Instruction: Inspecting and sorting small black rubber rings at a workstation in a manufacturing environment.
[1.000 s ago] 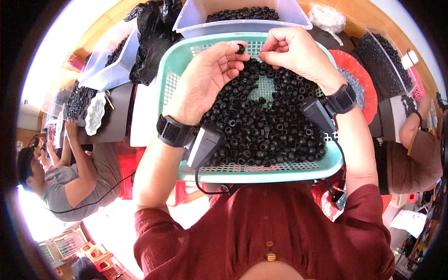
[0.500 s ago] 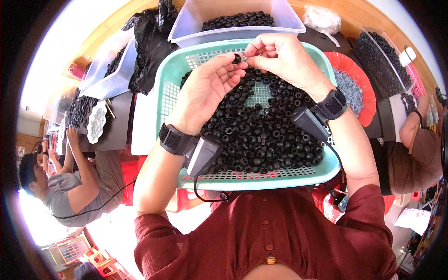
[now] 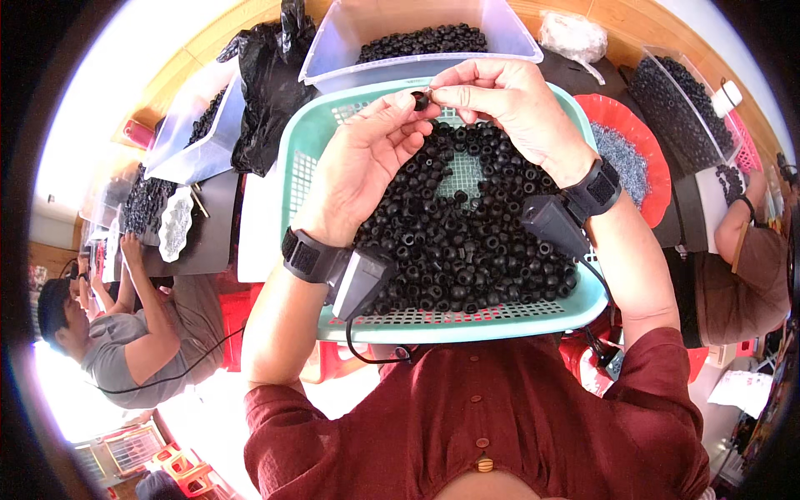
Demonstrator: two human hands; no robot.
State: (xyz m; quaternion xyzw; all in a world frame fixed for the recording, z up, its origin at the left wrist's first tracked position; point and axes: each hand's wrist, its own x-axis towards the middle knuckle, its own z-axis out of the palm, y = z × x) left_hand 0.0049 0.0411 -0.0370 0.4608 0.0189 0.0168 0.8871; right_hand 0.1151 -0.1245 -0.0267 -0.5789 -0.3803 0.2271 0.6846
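Note:
My left hand [image 3: 364, 150] pinches one small round black part with a hole [image 3: 420, 102] between thumb and fingertips. Against it my right hand [image 3: 521, 112] holds its closed thumb and forefinger, gripping a tiny shiny piece [image 3: 430, 93] too small to name. Both hands are over the far side of a green plastic basket [image 3: 467, 333]. Loose black ring-shaped parts [image 3: 467, 262] like the held one lie heaped inside, and the basket's mesh bottom shows through near the middle. Each wrist wears a black strap with a grey box.
Behind the basket stands a clear bin [image 3: 425, 73] of black parts, beside a black plastic bag [image 3: 268, 108]. A red tray [image 3: 654, 171] with small grey-blue pieces sits at right, near another bin [image 3: 679, 117]. Co-workers work at left [image 3: 137, 333] and right [image 3: 742, 283].
My right fingers have shifted slightly left and up, closer against the black part. The part has tilted a little in my left fingers, so its hole shows more.

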